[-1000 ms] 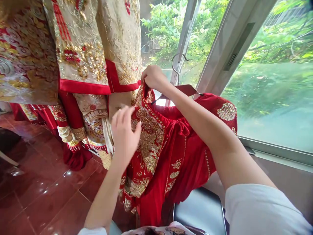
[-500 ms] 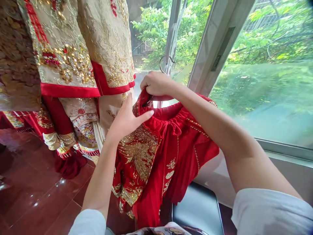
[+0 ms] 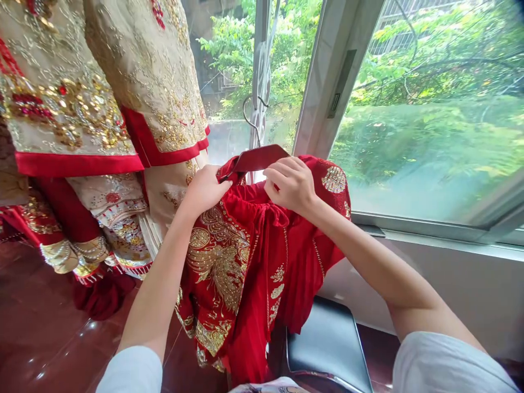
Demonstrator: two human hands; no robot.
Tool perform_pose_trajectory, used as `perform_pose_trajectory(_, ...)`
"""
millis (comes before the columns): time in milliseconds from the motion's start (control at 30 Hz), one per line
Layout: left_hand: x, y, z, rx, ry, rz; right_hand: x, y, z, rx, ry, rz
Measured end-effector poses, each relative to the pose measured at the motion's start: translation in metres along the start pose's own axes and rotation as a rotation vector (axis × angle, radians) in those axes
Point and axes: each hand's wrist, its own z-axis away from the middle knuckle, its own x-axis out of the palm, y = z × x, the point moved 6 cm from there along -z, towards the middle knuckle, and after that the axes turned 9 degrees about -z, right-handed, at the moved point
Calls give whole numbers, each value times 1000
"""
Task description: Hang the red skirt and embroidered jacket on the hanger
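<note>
A red jacket with gold embroidery (image 3: 216, 262) hangs around a red pleated skirt (image 3: 249, 311), whose gathered waist is tied in a bow (image 3: 272, 214). Both are on a dark red hanger (image 3: 262, 157) with a metal hook. My left hand (image 3: 204, 191) is closed on the jacket's neck edge at the hanger's left end, thumb on top. On the other side, my right hand (image 3: 292, 185) has its fingers curled at the jacket's right neck edge, just above the skirt waist. What lies inside its fingers is mostly hidden.
Cream garments with gold sequins and red borders (image 3: 159, 93) hang close on the left. A black-seated chair (image 3: 327, 338) stands below at the right. Behind are a window frame (image 3: 323, 82) and sill (image 3: 429, 243). The floor (image 3: 36, 327) is dark red tile.
My right hand has come down from the hanger's left end to the right side of the neckline. My left hand, open before, has closed on the left neck edge. The view has shifted right.
</note>
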Motion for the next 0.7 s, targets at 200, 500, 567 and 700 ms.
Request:
perform_pose_trajectory(200, 4, 13, -7, -9, -41, 26, -1, 9, 13, 169, 3, -101)
perform_pose_trajectory(500, 7, 14, -19, -50, -156, 120, 24, -17, -16, 533, -215, -184)
perform_pose_trajectory(567, 8, 13, -20, -58, -193, 137, 26, -13, -20, 574, -245, -232)
perform_pose_trajectory(700, 7, 11, -18, -131, -231, 155, 20, -5, -20, 568, -277, -306)
